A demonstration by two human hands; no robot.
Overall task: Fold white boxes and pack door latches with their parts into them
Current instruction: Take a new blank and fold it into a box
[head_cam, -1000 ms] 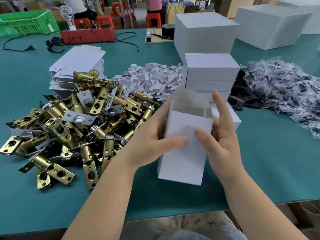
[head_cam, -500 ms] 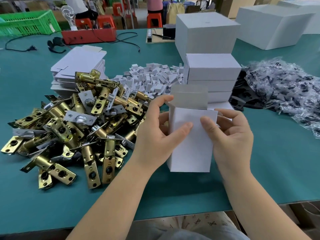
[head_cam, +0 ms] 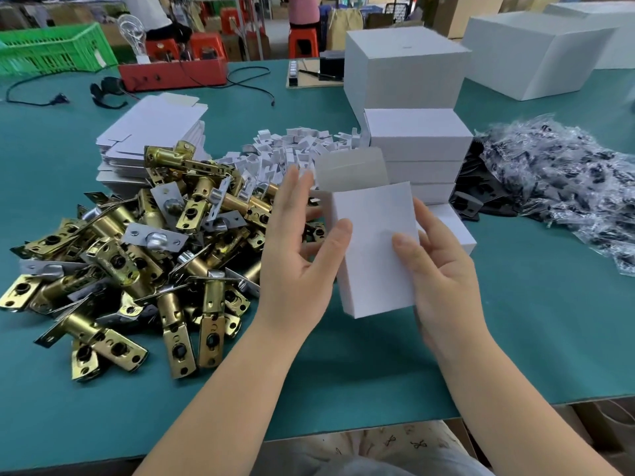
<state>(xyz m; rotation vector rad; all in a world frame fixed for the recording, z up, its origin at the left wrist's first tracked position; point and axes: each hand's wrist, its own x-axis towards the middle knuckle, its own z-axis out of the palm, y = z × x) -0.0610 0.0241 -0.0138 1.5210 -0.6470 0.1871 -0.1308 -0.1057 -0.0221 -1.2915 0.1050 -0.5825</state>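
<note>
I hold a small white box (head_cam: pixel 374 249) upright above the green table (head_cam: pixel 515 338), its grey top flap (head_cam: pixel 350 170) standing open. My right hand (head_cam: pixel 443 280) grips its right side, thumb on the front face. My left hand (head_cam: pixel 295 255) touches the left side with its thumb on the front and its fingers spread upward. A pile of brass door latches (head_cam: pixel 137 255) lies to the left. Behind it sit a stack of flat white box blanks (head_cam: pixel 151 132) and a heap of small white card inserts (head_cam: pixel 292 149).
Folded white boxes (head_cam: pixel 419 139) are stacked right behind the held box, with larger white cartons (head_cam: pixel 405 67) further back. Clear bags of black parts (head_cam: pixel 567 187) spread at the right. A red tray (head_cam: pixel 171 73), cables and a green crate (head_cam: pixel 51 49) stand at the far edge.
The box has been lifted and tilted slightly. My left fingers have spread open along its left side, and my right hand has shifted lower on the right side.
</note>
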